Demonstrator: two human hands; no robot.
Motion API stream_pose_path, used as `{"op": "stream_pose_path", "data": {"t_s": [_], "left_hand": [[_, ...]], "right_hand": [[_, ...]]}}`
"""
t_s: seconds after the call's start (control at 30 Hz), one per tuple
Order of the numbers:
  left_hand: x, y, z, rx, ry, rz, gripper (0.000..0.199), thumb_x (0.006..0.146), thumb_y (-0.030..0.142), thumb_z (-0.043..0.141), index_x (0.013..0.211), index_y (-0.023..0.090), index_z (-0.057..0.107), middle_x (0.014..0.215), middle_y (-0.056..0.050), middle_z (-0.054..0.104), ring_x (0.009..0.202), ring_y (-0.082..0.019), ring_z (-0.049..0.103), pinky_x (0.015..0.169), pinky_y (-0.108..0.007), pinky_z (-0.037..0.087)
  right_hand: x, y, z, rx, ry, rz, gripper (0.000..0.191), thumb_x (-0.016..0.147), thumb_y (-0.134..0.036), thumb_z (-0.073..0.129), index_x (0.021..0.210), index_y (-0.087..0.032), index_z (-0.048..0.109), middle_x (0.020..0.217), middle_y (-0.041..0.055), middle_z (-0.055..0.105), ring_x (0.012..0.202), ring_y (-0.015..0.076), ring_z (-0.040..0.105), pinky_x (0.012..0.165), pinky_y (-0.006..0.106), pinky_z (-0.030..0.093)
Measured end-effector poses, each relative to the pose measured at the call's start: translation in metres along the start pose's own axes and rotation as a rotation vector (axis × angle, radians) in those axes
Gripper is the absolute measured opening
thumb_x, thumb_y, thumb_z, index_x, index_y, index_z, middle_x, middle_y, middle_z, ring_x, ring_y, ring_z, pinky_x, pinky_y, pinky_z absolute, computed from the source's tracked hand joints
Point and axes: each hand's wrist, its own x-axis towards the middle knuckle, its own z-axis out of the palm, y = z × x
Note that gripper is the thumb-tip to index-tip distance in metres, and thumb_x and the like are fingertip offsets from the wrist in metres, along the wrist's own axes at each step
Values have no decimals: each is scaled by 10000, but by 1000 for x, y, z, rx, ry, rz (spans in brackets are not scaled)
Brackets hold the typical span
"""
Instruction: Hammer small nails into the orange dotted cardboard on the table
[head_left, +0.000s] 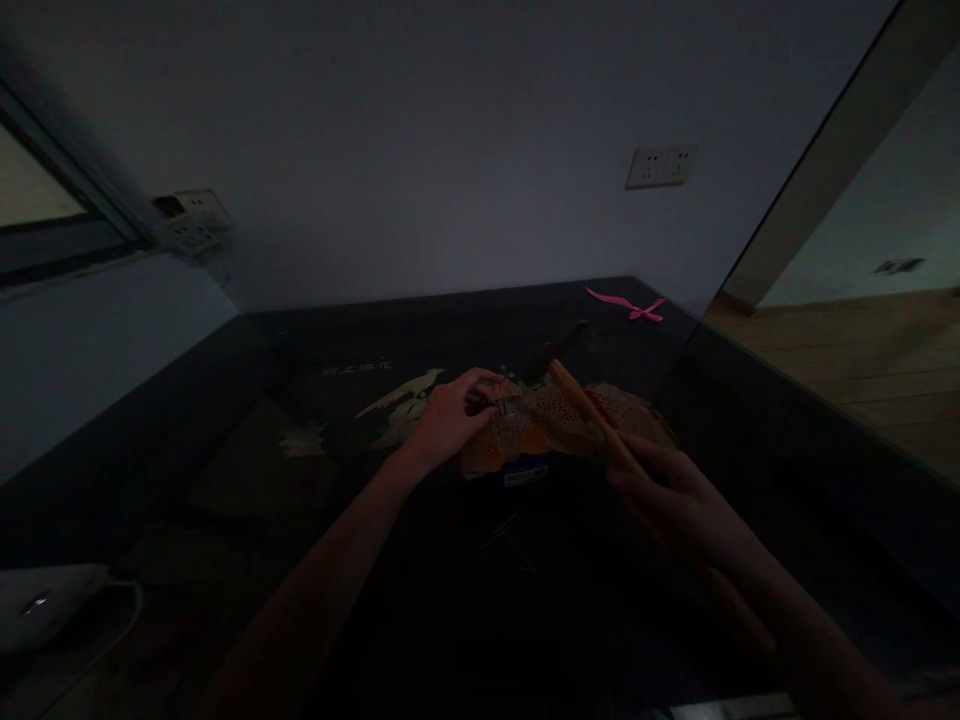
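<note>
My right hand (667, 490) grips the long wooden handle of a hammer (611, 440). Its dark head (555, 352) lies across the handle's far end, above an orange-brown piece with a dotted pattern (551, 415). At that piece's left end, my left hand (461, 405) is closed in a pinch, thumb and forefinger together on a small thin nail (504, 405). Whether the nail's tip touches the piece is hard to see. A blue label (525, 472) shows at the piece's near edge. Several thin nails (510, 540) lie on the dark surface nearer to me.
The dark tabletop (420, 320) bears a pale bird print (405, 400) and meets a wall. A pink ribbon (634, 308) lies at the back right. Sockets (661, 165) are on the wall. A white device with a cable (49, 605) sits at the lower left. The light is dim.
</note>
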Motion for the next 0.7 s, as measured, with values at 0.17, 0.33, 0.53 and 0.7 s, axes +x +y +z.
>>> {"op": "stream_pose_path", "data": {"t_s": [0.17, 0.33, 0.53, 0.7], "left_hand": [[0, 3, -1, 1, 30, -7, 311, 752, 96, 612, 1045, 196, 582, 834, -4, 658, 786, -136, 655, 755, -292, 552], [0, 10, -3, -36, 43, -27, 317, 744, 68, 589, 1033, 197, 584, 838, 0, 644, 805, -127, 653, 739, -258, 557], [-1, 9, -2, -18, 92, -13, 285, 759, 89, 584, 1024, 194, 592, 830, -2, 638, 780, -122, 644, 725, -264, 564], [-1, 8, -2, -7, 117, 3, 291, 759, 78, 573, 1026, 192, 598, 827, -2, 622, 784, -116, 638, 716, -249, 566]], "right_hand": [[0, 10, 2, -35, 1, 61, 637, 793, -391, 610, 1359, -122, 500, 575, -60, 487, 429, 93, 416, 370, 196, 318], [2, 17, 1, -119, 49, 1, 554, 786, -389, 615, 1289, -158, 582, 779, 9, 645, 618, 158, 565, 506, 236, 445], [3, 19, 0, -135, 29, -27, 580, 788, -392, 605, 1309, -142, 565, 867, 31, 683, 696, 191, 601, 568, 265, 479], [1, 14, 2, -116, 24, 27, 589, 777, -381, 607, 1316, -149, 558, 768, 9, 662, 605, 168, 578, 499, 245, 444]]}}
